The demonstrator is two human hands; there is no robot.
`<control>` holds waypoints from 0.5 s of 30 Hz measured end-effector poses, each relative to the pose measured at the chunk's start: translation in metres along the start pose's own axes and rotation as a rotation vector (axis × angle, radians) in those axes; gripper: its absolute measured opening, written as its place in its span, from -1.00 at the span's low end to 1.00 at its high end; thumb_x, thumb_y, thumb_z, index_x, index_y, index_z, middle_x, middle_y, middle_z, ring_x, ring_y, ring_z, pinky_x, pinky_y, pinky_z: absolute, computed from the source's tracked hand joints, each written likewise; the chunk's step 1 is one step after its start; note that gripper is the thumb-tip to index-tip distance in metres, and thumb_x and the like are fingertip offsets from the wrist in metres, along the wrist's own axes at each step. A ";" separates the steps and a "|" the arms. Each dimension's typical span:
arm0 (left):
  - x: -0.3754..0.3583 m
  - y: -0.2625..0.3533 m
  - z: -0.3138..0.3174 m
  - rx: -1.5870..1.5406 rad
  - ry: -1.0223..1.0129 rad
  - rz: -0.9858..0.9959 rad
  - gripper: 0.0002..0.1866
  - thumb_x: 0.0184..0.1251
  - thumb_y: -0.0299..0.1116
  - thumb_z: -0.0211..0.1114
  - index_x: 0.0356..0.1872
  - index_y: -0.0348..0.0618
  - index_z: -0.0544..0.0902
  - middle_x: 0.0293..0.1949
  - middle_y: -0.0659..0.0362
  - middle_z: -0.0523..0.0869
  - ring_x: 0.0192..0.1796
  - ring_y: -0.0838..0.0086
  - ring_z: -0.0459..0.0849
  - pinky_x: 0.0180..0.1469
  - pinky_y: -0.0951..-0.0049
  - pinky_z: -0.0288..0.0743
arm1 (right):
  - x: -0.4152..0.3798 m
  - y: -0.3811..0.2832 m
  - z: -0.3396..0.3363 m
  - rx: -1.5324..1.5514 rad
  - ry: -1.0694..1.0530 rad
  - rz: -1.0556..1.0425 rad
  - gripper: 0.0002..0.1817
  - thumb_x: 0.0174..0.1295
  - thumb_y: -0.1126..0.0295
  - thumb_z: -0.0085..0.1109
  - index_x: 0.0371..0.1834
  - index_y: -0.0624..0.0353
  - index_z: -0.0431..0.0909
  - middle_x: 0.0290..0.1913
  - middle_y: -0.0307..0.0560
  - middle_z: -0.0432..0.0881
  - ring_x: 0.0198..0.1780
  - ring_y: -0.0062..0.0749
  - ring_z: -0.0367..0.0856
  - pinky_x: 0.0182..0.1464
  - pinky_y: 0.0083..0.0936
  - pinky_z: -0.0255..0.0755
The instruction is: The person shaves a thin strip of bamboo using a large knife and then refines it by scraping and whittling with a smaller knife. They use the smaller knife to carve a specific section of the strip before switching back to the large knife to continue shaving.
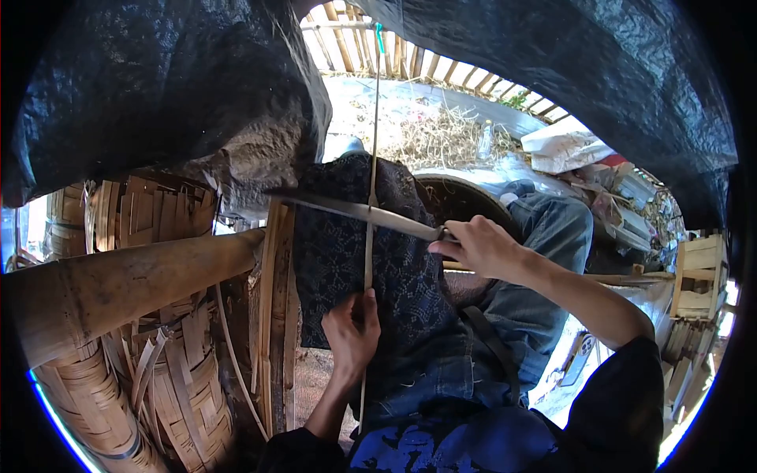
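A long, thin bamboo strip (374, 142) runs lengthwise over a dark patterned cloth (323, 252) spread on my lap. My left hand (352, 331) pinches the strip near its lower part, thumb and fingers closed around it. My right hand (477, 246) grips the handle of a long-bladed knife (402, 222). The blade lies crosswise against the strip, its tip pointing left over the cloth. Most of the handle is hidden inside my fingers. At the strip's far end there is a small turquoise tie (379, 38).
A thick bamboo pole (134, 280) juts in from the left, above woven bamboo baskets (189, 394). Dark plastic sheeting (158, 87) hangs overhead on both sides. Ahead are dry shavings (430, 130), a clear bottle (484, 140) and a slatted fence (410, 59). A wooden crate (698, 276) stands right.
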State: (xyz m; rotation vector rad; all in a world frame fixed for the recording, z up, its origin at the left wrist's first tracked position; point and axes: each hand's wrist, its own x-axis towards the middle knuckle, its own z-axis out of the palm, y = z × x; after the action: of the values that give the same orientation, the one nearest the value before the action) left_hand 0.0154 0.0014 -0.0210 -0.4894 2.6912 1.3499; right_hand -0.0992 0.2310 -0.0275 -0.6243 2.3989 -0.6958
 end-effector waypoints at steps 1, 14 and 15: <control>0.005 0.001 0.002 -0.029 0.027 0.026 -0.68 0.30 -0.38 0.24 -0.65 -0.30 0.51 -0.82 0.15 0.40 -0.77 0.58 0.28 -0.65 0.41 0.09 | 0.006 0.000 -0.001 -0.122 0.083 -0.092 -0.41 0.36 -0.15 -0.15 -0.46 0.24 0.42 -0.77 -0.19 0.40 -0.80 -0.46 0.45 -0.75 -0.44 0.39; 0.003 0.002 0.000 0.007 0.012 0.003 -0.68 0.28 -0.40 0.26 -0.66 -0.30 0.50 -0.82 0.15 0.40 -0.78 0.57 0.27 -0.66 0.41 0.08 | 0.001 -0.003 -0.011 0.152 -0.115 0.099 -0.47 0.35 -0.06 -0.02 -0.48 0.26 0.44 -0.79 -0.14 0.42 -0.80 -0.43 0.45 -0.74 -0.42 0.33; 0.005 0.003 0.000 0.015 0.015 -0.006 -0.69 0.28 -0.40 0.26 -0.66 -0.30 0.51 -0.81 0.15 0.40 -0.78 0.56 0.28 -0.66 0.41 0.09 | -0.007 -0.007 -0.009 0.149 -0.119 0.099 -0.47 0.35 -0.06 -0.02 -0.48 0.26 0.44 -0.79 -0.14 0.42 -0.80 -0.43 0.45 -0.74 -0.42 0.33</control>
State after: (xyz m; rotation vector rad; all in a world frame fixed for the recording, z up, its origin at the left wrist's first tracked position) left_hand 0.0095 0.0017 -0.0195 -0.5077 2.7078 1.3295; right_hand -0.0977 0.2327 -0.0142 -0.4683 2.2280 -0.7650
